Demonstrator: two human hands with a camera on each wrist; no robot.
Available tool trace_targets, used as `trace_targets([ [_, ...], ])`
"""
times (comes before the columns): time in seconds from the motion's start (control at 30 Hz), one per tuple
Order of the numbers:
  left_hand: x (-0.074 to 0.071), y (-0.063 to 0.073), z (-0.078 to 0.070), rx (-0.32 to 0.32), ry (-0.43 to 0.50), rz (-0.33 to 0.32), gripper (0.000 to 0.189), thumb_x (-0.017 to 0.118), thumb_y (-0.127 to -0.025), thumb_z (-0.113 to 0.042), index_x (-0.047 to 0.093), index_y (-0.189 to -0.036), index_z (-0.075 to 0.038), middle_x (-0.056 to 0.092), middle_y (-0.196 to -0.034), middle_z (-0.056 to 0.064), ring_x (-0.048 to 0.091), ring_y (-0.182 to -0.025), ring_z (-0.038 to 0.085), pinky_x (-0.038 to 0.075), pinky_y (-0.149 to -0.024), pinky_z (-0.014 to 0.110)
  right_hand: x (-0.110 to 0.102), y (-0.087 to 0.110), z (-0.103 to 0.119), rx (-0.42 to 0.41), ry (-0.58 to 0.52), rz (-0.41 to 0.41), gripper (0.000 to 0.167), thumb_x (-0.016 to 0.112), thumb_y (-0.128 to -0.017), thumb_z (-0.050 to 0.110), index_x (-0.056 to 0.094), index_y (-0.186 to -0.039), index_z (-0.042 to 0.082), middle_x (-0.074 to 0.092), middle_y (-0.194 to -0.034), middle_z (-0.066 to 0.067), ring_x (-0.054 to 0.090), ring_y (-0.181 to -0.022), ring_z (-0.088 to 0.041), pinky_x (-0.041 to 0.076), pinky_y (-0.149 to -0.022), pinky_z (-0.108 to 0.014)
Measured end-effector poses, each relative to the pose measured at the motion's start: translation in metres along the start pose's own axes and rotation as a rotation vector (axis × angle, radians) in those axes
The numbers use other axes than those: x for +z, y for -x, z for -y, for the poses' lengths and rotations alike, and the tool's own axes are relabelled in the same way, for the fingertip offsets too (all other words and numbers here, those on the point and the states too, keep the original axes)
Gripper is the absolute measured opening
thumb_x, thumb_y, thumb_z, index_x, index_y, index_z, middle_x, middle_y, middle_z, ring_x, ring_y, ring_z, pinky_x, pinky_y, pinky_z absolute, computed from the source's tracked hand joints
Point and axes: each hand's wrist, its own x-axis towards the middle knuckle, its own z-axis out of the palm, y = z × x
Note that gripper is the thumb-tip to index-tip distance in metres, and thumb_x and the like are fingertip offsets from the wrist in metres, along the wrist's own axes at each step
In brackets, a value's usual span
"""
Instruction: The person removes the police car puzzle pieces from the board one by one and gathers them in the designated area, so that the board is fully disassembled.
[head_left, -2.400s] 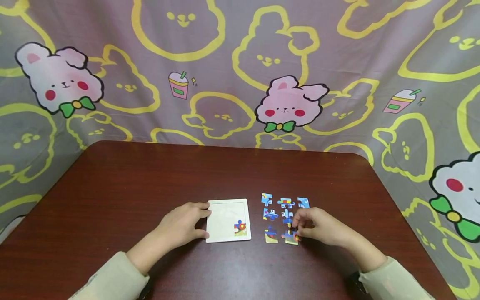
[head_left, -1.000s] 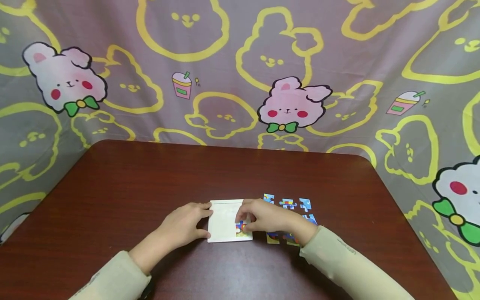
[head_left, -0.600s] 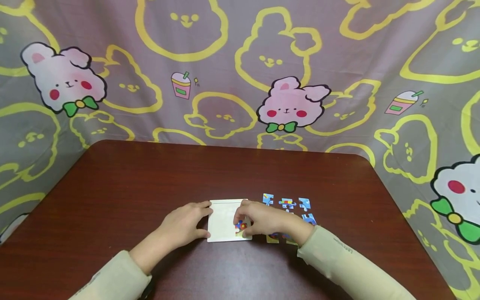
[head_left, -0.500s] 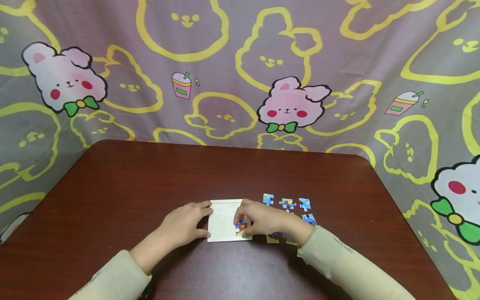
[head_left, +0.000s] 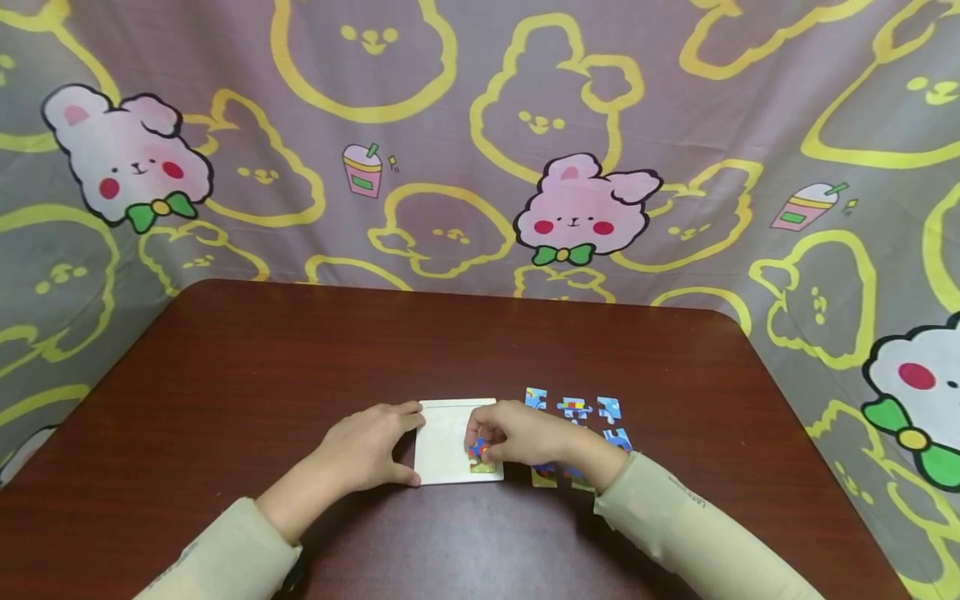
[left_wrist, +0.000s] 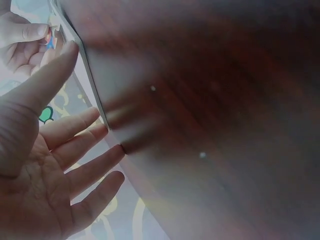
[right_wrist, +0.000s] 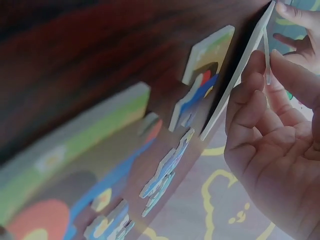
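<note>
A square white puzzle tray [head_left: 442,442] lies on the table in front of me. My left hand [head_left: 360,450] steadies its left edge with thumb and fingertips; the fingers look extended in the left wrist view. Over the tray's lower right corner, my right hand [head_left: 528,433] pinches a colourful jigsaw piece [head_left: 482,465] between thumb and fingers. The right wrist view shows that piece [right_wrist: 268,67] edge-on, tilted up beside the tray's rim. Part of the piece is hidden by the fingers.
Several loose jigsaw pieces [head_left: 574,406] lie in rough rows right of the tray, some covered by the right wrist. The dark wooden table [head_left: 300,358] ends at a patterned cloth backdrop [head_left: 442,150].
My right hand has moved left from the loose pieces to the tray and taken hold of the corner piece. Since half a second ago that piece has shifted slightly. The left hand stays put.
</note>
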Motion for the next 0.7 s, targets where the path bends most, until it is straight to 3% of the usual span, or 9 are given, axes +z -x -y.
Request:
trace_targets([
  [0.27,0.0023,0.0011,0.0006,-0.004,-0.044,-0.005,0.085,0.091,-0.061,-0.049,0.063,-0.132,-0.012,0.057,-0.145,0.007,0.058,-0.128,0.031,0.054,-0.089,0.054,-0.0013,0.0006,-0.0006,-0.007,-0.022,-0.016,0.014,0.067,-0.089,-0.004,0.067,-0.097,0.008,0.064,-0.076,0.003,0.049,-0.065,-0.003,0.043,-0.062,-0.017],
  [0.5,0.0027,0.0015,-0.0004,0.002,-0.058,-0.02,0.084,0.091,-0.061,-0.049,0.064,-0.131,-0.011,0.058,-0.144,0.008,0.058,-0.128,0.031,0.054,-0.089,0.054,-0.0053,0.0051,0.0007,-0.001,-0.04,-0.035,0.012,0.067,-0.09,-0.002,0.067,-0.097,0.008,0.051,-0.069,0.005,0.043,-0.061,-0.005,0.038,-0.059,-0.018],
  [0.7,0.0027,0.002,-0.0011,0.005,-0.055,-0.017,0.084,0.091,-0.062,-0.048,0.063,-0.132,-0.01,0.057,-0.145,0.009,0.057,-0.129,0.032,0.054,-0.091,0.055,-0.0076,0.0091,-0.0017,-0.006,-0.064,-0.041,0.011,0.067,-0.09,-0.002,0.067,-0.096,0.007,0.052,-0.071,0.005,0.042,-0.06,-0.004,0.038,-0.059,-0.017],
])
